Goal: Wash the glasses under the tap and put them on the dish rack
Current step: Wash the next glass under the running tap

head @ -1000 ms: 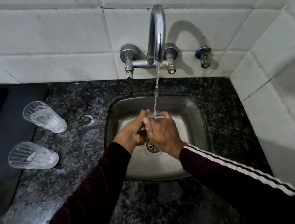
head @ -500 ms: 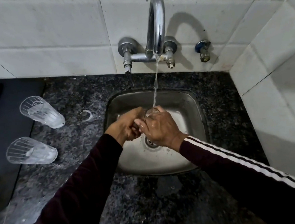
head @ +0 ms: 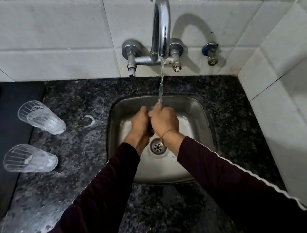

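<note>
Both my hands meet over the steel sink (head: 201,116) under the running tap (head: 161,26). My left hand (head: 140,123) and my right hand (head: 165,121) are wrapped around one clear glass (head: 150,110), which they hide almost completely. The water stream (head: 161,82) lands on the top of my right hand's fingers. Two more clear ribbed glasses stand on the dark granite counter (head: 81,146) to the left, one farther back (head: 41,117) and one nearer (head: 30,158), both apart from my hands.
A dark flat mat (head: 1,144) lies at the left edge beside the two glasses. White tiled walls close the back and the right side. A small blue-capped valve (head: 210,52) sticks out of the wall right of the tap. The drain (head: 157,146) sits below my wrists.
My hands have closed tighter around the glass, so its rim no longer shows. The water now strikes my right fingers. The two counter glasses have not moved.
</note>
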